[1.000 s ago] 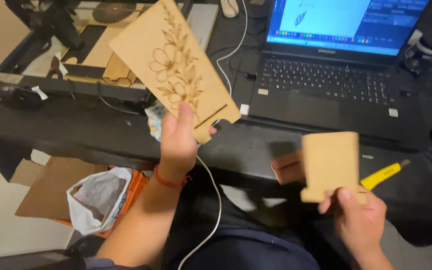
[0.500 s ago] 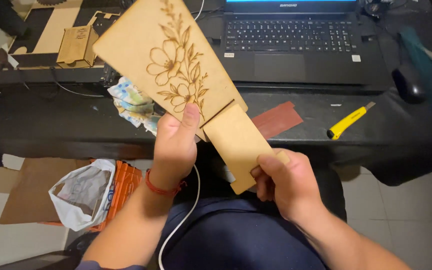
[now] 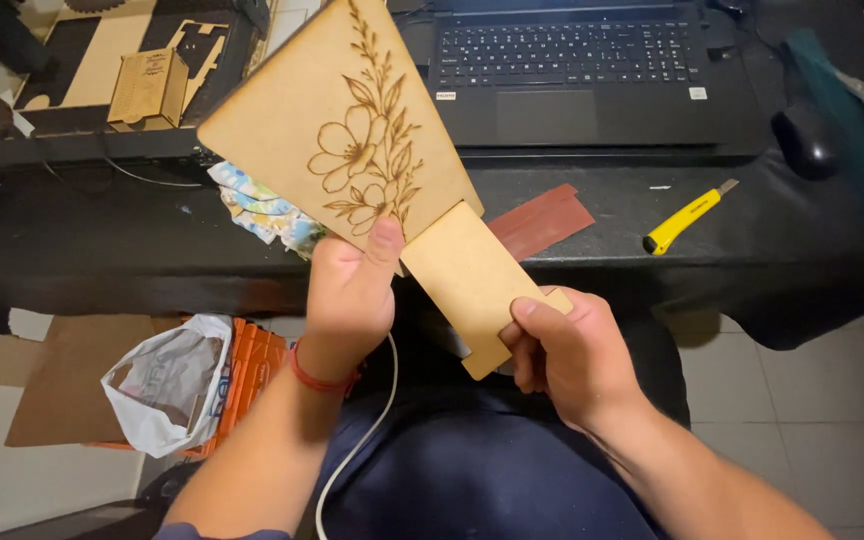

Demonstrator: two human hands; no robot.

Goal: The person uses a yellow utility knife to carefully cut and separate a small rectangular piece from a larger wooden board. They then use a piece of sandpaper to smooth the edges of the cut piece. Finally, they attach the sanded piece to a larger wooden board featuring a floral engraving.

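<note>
Head view: left hand (image 3: 350,292) grips the flower-engraved wooden panel (image 3: 337,125), right hand (image 3: 564,350) grips the plain wooden base piece (image 3: 472,280) (slotted in, seating unverified).

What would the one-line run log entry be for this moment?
left hand: grips flower-engraved wooden panel | right hand: holds smaller plain wooden piece against panel's lower edge | behind: black desk, laptop, yellow utility knife

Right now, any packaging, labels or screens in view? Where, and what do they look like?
Laptop sticker: small pale rectangle, right of the trackpad.
Plastic bag: crumpled white with blue print, on the floor at lower left.
Crumpled wrapper: blue, white and yellow, on the black table behind the left hand.
Laptop screen: out of frame.
</note>
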